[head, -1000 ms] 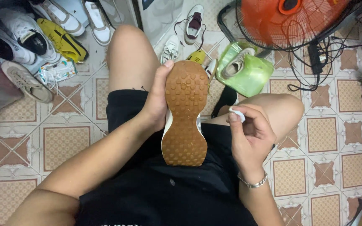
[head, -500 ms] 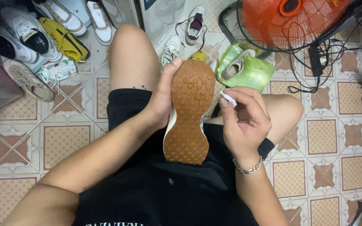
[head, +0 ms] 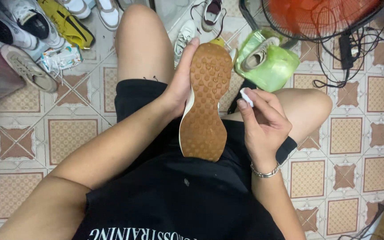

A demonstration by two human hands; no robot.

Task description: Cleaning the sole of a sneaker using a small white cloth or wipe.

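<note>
right hand point(head: 263, 122) fingertips point(head: 244, 103) pinched together on a small white pad point(head: 246, 96), just right of the shoe point(head: 204, 102), near its sole edge; cannot tell if the pad touches the shoe. left hand point(head: 181, 86) fingers wrapped and clamped on the left side of the shoe, thumb up along the toe end. shoe is held sole-up over the lap, brown studded sole facing the camera, cream midsole edge showing on its left side, toe pointing away from the body. silver bracelet point(head: 265, 172) on the right wrist, below and right of the shoe's heel. black shorts point(head: 138, 95) and black shirt point(head: 174, 195) under and below the shoe. bare knees either side of it. green plastic bag point(head: 274, 66) with a beige shoe inside, up and right of the shoe on the tiled floor point(head: 67, 138). orange fan point(head: 321, 15) further up-right, cables beside it. pile of sneakers point(head: 27, 35) well left and above the shoe, one yellow pair point(head: 65, 22) among them. more sneakers just past the toe end.
</note>
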